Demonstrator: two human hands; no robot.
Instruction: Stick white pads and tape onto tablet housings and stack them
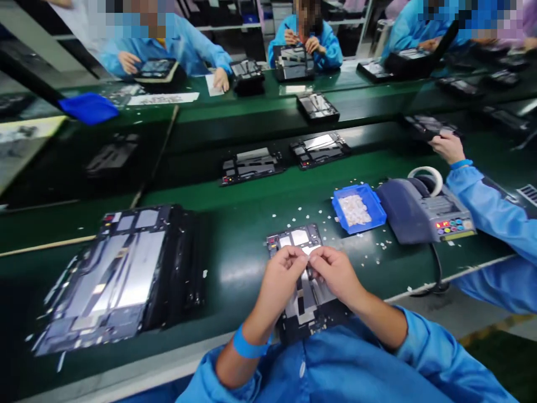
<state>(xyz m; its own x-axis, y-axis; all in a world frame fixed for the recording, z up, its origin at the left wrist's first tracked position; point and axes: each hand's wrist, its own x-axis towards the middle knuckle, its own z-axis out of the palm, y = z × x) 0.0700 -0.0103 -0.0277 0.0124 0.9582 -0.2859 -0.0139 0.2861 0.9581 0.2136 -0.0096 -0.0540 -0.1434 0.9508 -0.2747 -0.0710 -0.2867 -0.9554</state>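
An opened tablet (308, 310) with its inner parts showing lies at the bench edge, close against my body. Over its upper part, my left hand (287, 274) and my right hand (338, 277) meet with thumbs and forefingers pinched together. Something small and whitish may be between the fingertips, but I cannot make out what. The wrists and fingers hide much of the tablet's middle. A blue band (250, 342) circles my left wrist. Beyond the tablet, a blue tray (381, 215) holds many small pale pieces (354, 210).
On the left stands a stack of opened tablets (121, 268). A tape dispenser (419, 210) is at the right, beside a co-worker's arm (490, 196). More tablets (251, 165) lie along the middle strip. Pale scraps dot the green bench (235, 240). Other people sit opposite.
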